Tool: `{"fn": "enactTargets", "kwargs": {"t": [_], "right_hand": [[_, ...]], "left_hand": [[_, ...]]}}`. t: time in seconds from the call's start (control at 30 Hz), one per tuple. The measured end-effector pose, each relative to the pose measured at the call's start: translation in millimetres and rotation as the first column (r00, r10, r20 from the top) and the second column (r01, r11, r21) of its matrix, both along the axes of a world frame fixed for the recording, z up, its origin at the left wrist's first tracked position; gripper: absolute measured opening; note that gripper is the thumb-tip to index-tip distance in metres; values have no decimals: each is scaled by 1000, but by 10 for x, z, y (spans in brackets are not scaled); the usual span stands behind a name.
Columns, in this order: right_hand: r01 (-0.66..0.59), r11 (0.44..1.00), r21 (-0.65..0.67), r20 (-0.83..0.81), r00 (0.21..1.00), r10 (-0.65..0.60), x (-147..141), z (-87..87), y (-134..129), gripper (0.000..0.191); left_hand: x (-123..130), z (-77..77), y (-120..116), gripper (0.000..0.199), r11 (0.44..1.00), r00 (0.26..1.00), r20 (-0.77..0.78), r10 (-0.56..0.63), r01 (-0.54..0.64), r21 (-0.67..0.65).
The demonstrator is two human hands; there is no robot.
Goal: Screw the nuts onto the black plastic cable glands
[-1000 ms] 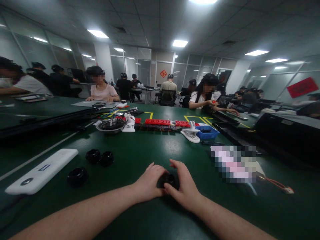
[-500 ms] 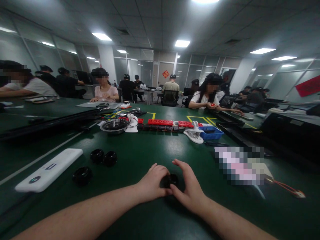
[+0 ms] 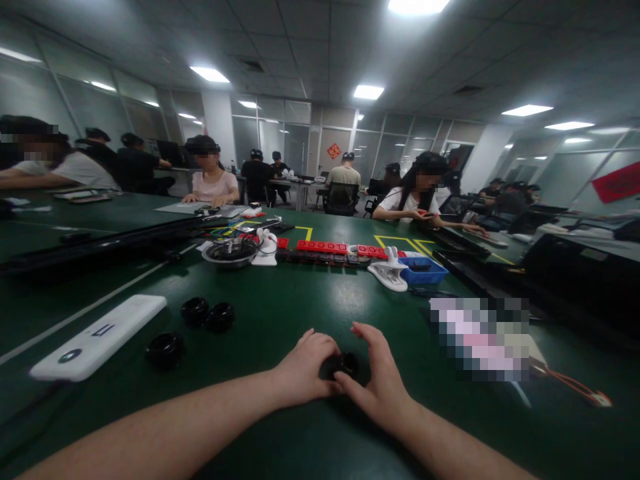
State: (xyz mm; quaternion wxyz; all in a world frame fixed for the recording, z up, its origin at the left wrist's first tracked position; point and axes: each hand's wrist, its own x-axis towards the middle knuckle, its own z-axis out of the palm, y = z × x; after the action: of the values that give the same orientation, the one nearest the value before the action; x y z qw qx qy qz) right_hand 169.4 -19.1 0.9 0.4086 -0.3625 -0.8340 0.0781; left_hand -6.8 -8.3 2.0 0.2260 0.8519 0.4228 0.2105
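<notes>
A glossy black ring [image 3: 349, 363], shaped like a roll of tape, lies low between my hands over the green table. Curled around its left side is my left hand [image 3: 307, 363], fingers and thumb closed on it. My right hand [image 3: 377, 380] stands on the other side with its thumb and fingers spread apart. The right thumb tip reaches to the ring's near edge, close to my left thumb; whether it presses on the ring I cannot tell. Three similar black rings [image 3: 194, 311] sit in a loose group to the left.
A white power bank-like device [image 3: 103, 337] lies at left. Farther back are a round metal dish [image 3: 230, 252], a red strip [image 3: 323, 247], a white clip [image 3: 390, 272] and a blue bin [image 3: 424, 270]. Black panels flank both sides. Co-workers sit across the table [image 3: 270, 300].
My right index finger has moved slightly away to the right, and the right thumb a little left. More of the ring's opening shows. My left hand stays nearly where it was.
</notes>
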Motion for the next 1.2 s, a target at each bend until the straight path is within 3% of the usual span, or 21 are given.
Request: {"fn": "enactTargets", "kwargs": {"t": [0.1, 0.2, 0.37, 0.53, 0.7, 0.9, 1.07, 1.2], "right_hand": [[38, 993, -109, 70, 997, -31, -21, -18, 25, 68], [27, 981, -190, 101, 995, -8, -44, -25, 28, 58], [-71, 989, -132, -7, 998, 70, -6, -48, 24, 55], [26, 988, -154, -43, 999, -33, 27, -45, 53, 65], [44, 952, -303, 55, 998, -28, -9, -12, 74, 39], [-153, 966, -210, -56, 988, 144, -4, -45, 40, 46], [-120, 980, -159, -157, 983, 95, 22, -85, 24, 43], [-125, 968, -220, -40, 992, 119, 3, -44, 21, 59]], "left_hand": [[-3, 5, 5, 33, 1000, 1000, -11, -14, 14, 5], [3, 23, -4, 31, 1000, 1000, -6, -12, 12, -2], [9, 44, -21, 32, 1000, 1000, -7, -5, 5, -8], [10, 26, -10, 34, 1000, 1000, -21, 0, 1, 26], [12, 1, -2, 34, 998, 1000, -11, -26, 27, 50], [6, -9, 1, 38, 999, 1000, -15, -24, 24, 37], [9, 2, -2, 37, 1000, 1000, 1, -5, 5, 22], [1, -11, 13, 40, 1000, 1000, -15, -28, 28, 12]]}}
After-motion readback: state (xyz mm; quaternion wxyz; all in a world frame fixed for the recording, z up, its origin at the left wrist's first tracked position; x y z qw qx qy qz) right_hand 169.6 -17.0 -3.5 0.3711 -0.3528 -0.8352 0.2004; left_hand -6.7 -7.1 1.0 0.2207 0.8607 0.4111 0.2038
